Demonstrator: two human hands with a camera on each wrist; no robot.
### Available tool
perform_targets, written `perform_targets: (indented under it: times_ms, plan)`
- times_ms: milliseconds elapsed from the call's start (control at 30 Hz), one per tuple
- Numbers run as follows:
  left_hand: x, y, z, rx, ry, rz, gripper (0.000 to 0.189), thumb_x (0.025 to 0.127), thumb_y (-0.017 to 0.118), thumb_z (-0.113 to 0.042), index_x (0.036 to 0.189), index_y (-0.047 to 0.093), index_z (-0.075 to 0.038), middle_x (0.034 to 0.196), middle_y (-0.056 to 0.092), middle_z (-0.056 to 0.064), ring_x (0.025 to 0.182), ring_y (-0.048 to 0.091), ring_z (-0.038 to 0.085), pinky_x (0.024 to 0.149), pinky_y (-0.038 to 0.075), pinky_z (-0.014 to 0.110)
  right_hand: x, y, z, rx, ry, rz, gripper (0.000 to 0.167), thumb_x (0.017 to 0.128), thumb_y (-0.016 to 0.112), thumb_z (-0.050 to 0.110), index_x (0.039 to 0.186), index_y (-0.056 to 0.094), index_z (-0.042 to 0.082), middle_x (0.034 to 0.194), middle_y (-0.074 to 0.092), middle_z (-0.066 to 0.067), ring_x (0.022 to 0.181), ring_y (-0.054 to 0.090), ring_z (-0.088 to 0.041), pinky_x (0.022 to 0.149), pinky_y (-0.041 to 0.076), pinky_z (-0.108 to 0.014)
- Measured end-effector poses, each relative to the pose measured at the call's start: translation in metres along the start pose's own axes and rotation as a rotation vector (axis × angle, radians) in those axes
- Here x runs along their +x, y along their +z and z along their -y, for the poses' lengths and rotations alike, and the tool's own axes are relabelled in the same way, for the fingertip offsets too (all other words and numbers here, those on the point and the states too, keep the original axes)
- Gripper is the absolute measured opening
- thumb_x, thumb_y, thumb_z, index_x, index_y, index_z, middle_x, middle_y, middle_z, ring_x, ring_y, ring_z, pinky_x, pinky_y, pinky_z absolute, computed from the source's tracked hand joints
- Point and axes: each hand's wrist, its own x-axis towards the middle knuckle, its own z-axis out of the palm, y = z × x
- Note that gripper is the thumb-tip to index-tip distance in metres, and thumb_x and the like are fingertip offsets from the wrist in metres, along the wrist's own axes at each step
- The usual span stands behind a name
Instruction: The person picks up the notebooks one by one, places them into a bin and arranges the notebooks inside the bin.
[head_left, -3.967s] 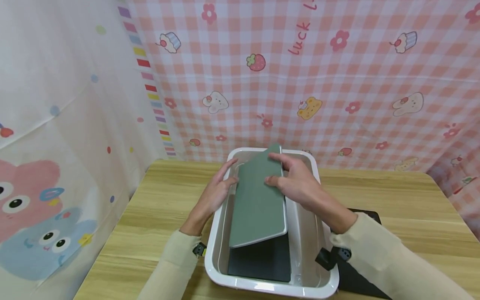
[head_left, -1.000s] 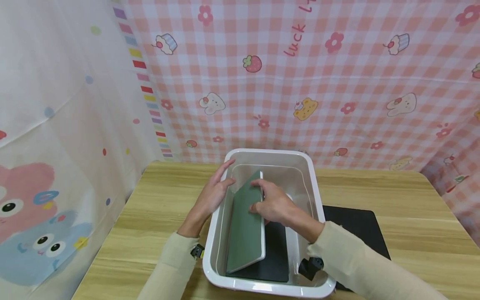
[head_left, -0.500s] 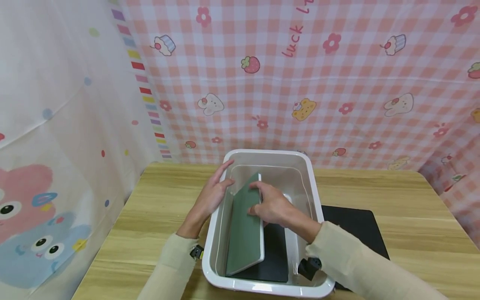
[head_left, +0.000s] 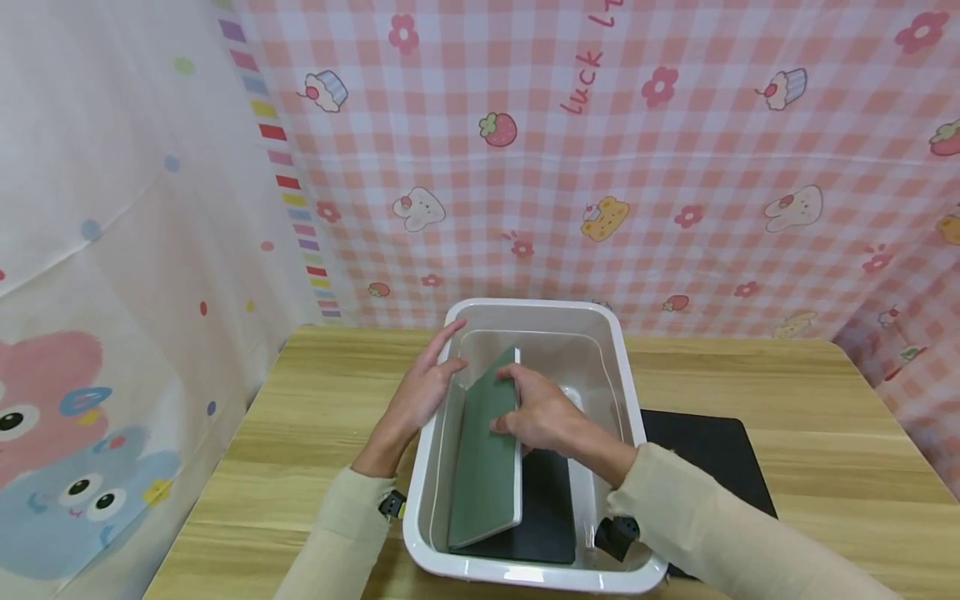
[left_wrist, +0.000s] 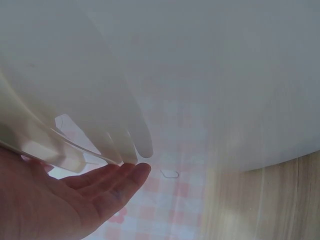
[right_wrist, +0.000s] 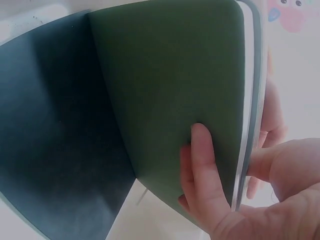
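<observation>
1. At the bottom centre of the head view, a white bin (head_left: 532,575) stands on the wood-grain desk (head_left: 330,392), its long sides running up the frame.
2. The green notebook (head_left: 480,471) is inside the bin, in its left half as pictured, tilted on its long edge; a white edge shows along its raised right side.
3. The right hand (head_left: 543,408), near the middle of the frame, pinches that raised side between thumb and fingers. The right wrist view shows the same grip at lower right, with fingertips on the green cover and the thumb on the opposite side.
4. A black notebook (head_left: 551,508) lies flat on the bin's floor, partly beneath the green one; it fills the left of the right wrist view.
5. The left hand (head_left: 420,396), left of centre, touches the bin's left side with index finger and thumb spread apart; at lower left of the left wrist view, its fingers reach out nearly straight.
6. Right of the bin, a black flat item (head_left: 712,458) rests on the desk, partly covered by the right sleeve (head_left: 697,508).
7. Pink checked cloth (head_left: 555,167) hangs across the top.
</observation>
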Motion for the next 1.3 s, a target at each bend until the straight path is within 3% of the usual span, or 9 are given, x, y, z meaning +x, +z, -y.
perform_targets:
  times_ms: [333,533,700,900,1300]
  plan:
    - [0.0,0.0,0.0,-0.005,-0.008,0.005,0.057,0.097,0.05,-0.027,0.152,0.037,-0.033,0.163,0.025,0.001,0.142,0.033,0.03,0.111,0.029,0.06,0.0,0.0,0.002,-0.03,-0.016,0.015,0.066,0.084,0.074,-0.001,0.143,0.045,0.006,0.126,0.055,-0.025,0.076,0.066,-0.025,0.053,0.058,-0.039]
    - [0.0,0.001,-0.002,-0.001,0.001,0.001,0.056,0.098,0.05,-0.027,0.153,0.037,-0.031,0.163,0.025,0.001,0.145,0.029,0.028,0.114,0.025,0.06,-0.002,-0.004,0.005,-0.159,-0.032,0.048,0.064,0.085,0.074,0.005,0.142,0.046,0.005,0.127,0.057,-0.023,0.085,0.065,-0.025,0.059,0.058,-0.034]
    - [0.0,0.001,-0.001,-0.016,0.003,0.001,0.057,0.097,0.05,-0.025,0.152,0.038,-0.03,0.162,0.026,0.001,0.143,0.032,0.029,0.113,0.027,0.058,-0.001,-0.009,0.008,-0.262,-0.03,0.103,0.06,0.087,0.073,0.007,0.141,0.047,0.005,0.127,0.058,-0.021,0.082,0.065,-0.021,0.059,0.057,-0.031]
    - [0.0,0.001,0.0,-0.012,0.02,-0.01,0.057,0.097,0.051,-0.025,0.152,0.038,-0.029,0.162,0.026,0.001,0.145,0.028,0.026,0.116,0.022,0.057,-0.004,-0.017,0.013,-0.271,0.001,0.19,0.057,0.089,0.069,0.004,0.142,0.046,0.006,0.131,0.053,-0.021,0.071,0.065,-0.02,0.058,0.058,-0.031]
    - [0.0,0.0,0.002,-0.014,0.02,-0.007,0.057,0.098,0.051,-0.026,0.152,0.038,-0.03,0.162,0.025,0.0,0.145,0.029,0.027,0.116,0.022,0.058,-0.007,-0.032,0.015,-0.288,-0.003,0.302,0.059,0.09,0.07,0.007,0.144,0.045,0.006,0.102,0.059,-0.012,0.073,0.063,-0.023,0.058,0.055,-0.033]
